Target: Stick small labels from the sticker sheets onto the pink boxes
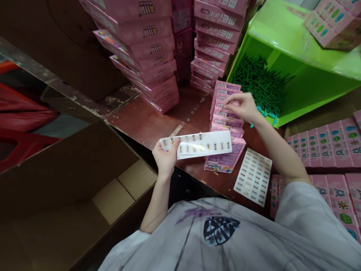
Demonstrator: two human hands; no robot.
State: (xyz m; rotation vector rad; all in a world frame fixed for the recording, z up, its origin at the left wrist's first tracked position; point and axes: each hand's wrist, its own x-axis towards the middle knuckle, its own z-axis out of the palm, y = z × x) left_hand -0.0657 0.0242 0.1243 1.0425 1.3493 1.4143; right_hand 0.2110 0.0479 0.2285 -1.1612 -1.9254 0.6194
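My left hand [166, 156] pinches one end of a white sheet of stickers [204, 146], with rows of small oval gold-printed labels, thumb on top. The strip covers part of the nearest boxes. My right hand [241, 107] hovers at a row of overlapping pink boxes [225, 154], its thumb and forefinger close together near the box ends. Whether a sticker sits between those fingers is too small to tell. To the right of the row, a second sticker sheet [253, 177] lies flat on the reddish-brown table [135, 124].
Tall stacks of pink boxes [158, 49] rise at the back. A green bin [304, 71] holding many dark green sticks [256, 82] lies back right. Rows of pink boxes [324, 143] stand at right. An open cardboard box [70, 195] is at left, below the table edge.
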